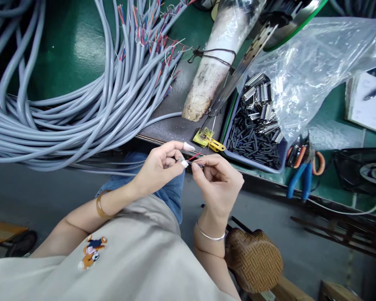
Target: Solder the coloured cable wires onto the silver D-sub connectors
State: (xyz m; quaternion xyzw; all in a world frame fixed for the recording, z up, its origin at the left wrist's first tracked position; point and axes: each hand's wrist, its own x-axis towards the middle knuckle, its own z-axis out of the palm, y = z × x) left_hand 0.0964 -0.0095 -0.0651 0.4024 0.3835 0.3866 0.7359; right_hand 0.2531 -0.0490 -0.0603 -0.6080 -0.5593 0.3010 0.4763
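With my left hand (161,165) I am pinching the base of a small bunch of thin red and dark wires (194,156), thumb and bent fingers closing on it; white coverings (189,146) are capping my thumb and my index finger, which is pointing outward above the bunch. With my right hand (221,179) I am bringing thumb and index finger nearly together on the dark wires, while a red one is sticking up just beside them. How tightly the right fingertips are gripping, I cannot tell. The bunch is sitting between my two hands, just in front of the table edge.

Beyond my left hand, a thick heap of smooth grey cables (90,117) is curving across the green tabletop (84,50), many ends showing coloured wires. Straight ahead, a yellow-handled metal tool (214,143) is lying partly on a yellow-green pad (203,136). To its right, a blue plastic tray (257,164) is holding short black tubes (249,142) and shiny ribbed metal parts (265,98); a clear plastic bag (326,62) is overlapping it. Blue-handled pliers (304,177) are resting near the tray, partly overhanging the edge.
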